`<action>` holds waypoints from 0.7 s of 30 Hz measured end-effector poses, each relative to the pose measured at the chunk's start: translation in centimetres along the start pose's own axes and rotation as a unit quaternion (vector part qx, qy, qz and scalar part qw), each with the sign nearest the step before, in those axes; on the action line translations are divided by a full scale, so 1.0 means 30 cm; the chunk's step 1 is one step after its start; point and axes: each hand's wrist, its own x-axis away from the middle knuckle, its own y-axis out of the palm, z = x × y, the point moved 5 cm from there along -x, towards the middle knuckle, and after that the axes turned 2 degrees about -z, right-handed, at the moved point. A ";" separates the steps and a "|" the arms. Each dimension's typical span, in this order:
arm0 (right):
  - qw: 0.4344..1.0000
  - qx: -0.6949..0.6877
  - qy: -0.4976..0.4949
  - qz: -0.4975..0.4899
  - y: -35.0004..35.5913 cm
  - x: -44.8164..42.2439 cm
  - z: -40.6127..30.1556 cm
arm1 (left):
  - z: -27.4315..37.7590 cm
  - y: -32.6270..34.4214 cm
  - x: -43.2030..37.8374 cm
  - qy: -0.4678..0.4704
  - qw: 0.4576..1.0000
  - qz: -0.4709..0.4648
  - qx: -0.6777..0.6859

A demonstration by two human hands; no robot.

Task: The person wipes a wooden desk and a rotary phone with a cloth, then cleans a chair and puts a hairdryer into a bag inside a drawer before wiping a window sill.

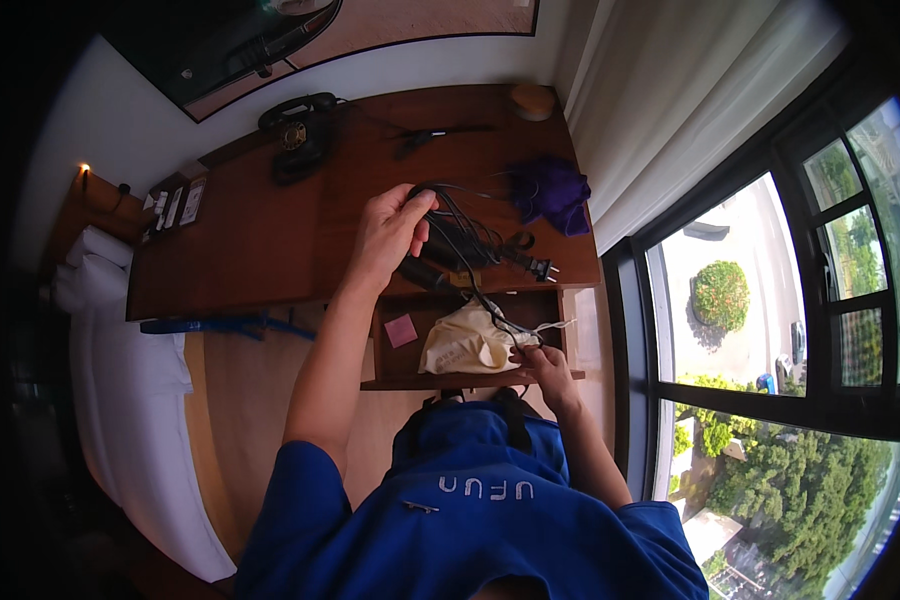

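My left hand (394,229) is above the desk's front part, its thumb and fingers closed on a looped black power cable (461,217). The cable's two-pin plug (541,268) hangs at the right over the desk's front edge. A lower stretch of the same cable runs down to my right hand (549,371), which pinches it over the open drawer (390,367). Partly hidden behind the loops is a black appliance (424,274), perhaps a hair dryer. Inside the drawer, a cream drawstring cloth bag (465,341) with writing lies close to my right hand.
A pink square packet (400,331) lies in the drawer's left. On the wooden desk (262,247) are a black rotary telephone (296,139), a purple cloth (547,195) and a round wooden box (532,101). A window (720,300) stands at right, a bed (131,420) at left.
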 end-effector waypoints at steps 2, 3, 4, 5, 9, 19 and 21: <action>0.919 0.384 -0.083 0.020 -0.041 0.018 -0.064 | 0.062 0.027 0.009 0.044 0.993 -0.033 -0.102; 0.807 0.565 -0.136 0.101 -0.026 0.082 -0.184 | 0.077 0.045 0.026 0.077 0.973 -0.063 -0.210; 0.885 0.436 -0.149 0.075 -0.030 0.148 -0.328 | 0.087 0.067 0.038 0.131 0.933 -0.082 -0.325; 0.941 0.297 -0.153 0.055 -0.061 0.206 -0.469 | 0.111 0.123 0.060 0.172 0.907 -0.132 -0.361; 0.848 0.345 -0.401 0.031 0.091 0.320 -0.812 | 0.085 0.258 0.104 0.195 0.858 -0.249 -0.404; 0.958 -0.048 -0.253 -0.127 0.143 0.050 -0.617 | 0.051 0.376 0.091 0.086 0.975 -0.203 -0.007; 0.949 -0.133 -0.256 -0.126 0.073 -0.006 -0.569 | 0.029 0.357 0.119 0.179 0.977 -0.114 -0.017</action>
